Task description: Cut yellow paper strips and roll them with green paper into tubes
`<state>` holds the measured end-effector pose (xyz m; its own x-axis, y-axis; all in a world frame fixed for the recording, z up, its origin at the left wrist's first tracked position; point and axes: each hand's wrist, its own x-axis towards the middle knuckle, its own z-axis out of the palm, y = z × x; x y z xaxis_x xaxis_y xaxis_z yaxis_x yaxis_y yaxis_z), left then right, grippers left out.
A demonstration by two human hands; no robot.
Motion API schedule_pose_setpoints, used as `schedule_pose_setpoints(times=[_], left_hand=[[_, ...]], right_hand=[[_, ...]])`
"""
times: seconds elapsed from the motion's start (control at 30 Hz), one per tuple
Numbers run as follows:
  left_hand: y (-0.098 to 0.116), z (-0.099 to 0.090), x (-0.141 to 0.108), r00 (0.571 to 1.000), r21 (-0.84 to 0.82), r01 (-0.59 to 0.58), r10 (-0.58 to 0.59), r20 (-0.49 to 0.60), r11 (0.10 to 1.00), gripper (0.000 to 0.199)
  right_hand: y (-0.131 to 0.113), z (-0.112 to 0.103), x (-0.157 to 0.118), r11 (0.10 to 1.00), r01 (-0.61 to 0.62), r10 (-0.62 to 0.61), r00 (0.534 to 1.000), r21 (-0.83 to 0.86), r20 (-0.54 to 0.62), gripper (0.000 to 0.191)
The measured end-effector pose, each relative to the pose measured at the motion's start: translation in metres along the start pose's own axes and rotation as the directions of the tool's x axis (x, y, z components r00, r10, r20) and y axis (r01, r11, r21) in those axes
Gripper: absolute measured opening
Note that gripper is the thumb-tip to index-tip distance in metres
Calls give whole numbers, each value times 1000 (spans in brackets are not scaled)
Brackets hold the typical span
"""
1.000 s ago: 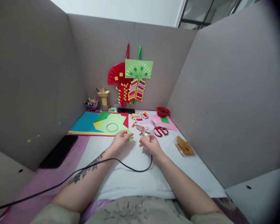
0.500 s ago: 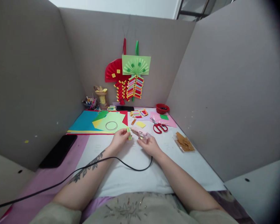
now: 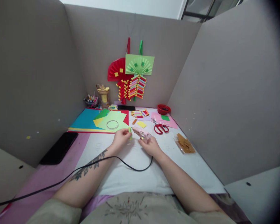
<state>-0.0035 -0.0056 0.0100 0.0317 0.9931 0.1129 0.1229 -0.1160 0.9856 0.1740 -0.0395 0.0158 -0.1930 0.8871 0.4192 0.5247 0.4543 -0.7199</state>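
Observation:
My left hand (image 3: pixel 121 138) pinches a small yellow-green paper roll (image 3: pixel 130 133) between thumb and fingers, above the white sheet. Closed round a pale pink glue gun (image 3: pixel 140 133), my right hand (image 3: pixel 150 145) keeps its nozzle pointed left, right beside the roll. Whether nozzle and roll touch is too small to tell. A black cord (image 3: pixel 130 168) runs from the glue gun across my left forearm. Just beyond my hands lie a yellow paper piece (image 3: pixel 142 124) and a small orange-brown roll (image 3: pixel 134 121). Red-handled scissors (image 3: pixel 161 128) rest past my right hand.
Coloured paper sheets (image 3: pixel 82 119) and a ring (image 3: pixel 112 124) lie at the back left. Several small paper rolls (image 3: pixel 140 114), a red bowl (image 3: pixel 164 109) and a bag of brown pieces (image 3: pixel 185 144) are on the table. Paper firecracker decorations (image 3: pixel 137 87) hang on the grey partition (image 3: pixel 177 46).
The whole view has shifted slightly. The paper roll in my left hand has turned a little more upright; my right hand keeps the glue gun beside it.

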Motion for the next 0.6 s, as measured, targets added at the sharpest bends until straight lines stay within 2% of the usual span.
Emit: schedule_pose_setpoints(times=[0.37,0.6], left_hand=[[-5,-1,2,1000,18,-22,22,18,1000,26],[-2,-1,0,1000,-37,-24,25,16,999,23]], right_hand=[[-1,0,0,1000,12,-12,1000,22,26,46],[0,0,0,1000,-9,9,1000,12,24,43]])
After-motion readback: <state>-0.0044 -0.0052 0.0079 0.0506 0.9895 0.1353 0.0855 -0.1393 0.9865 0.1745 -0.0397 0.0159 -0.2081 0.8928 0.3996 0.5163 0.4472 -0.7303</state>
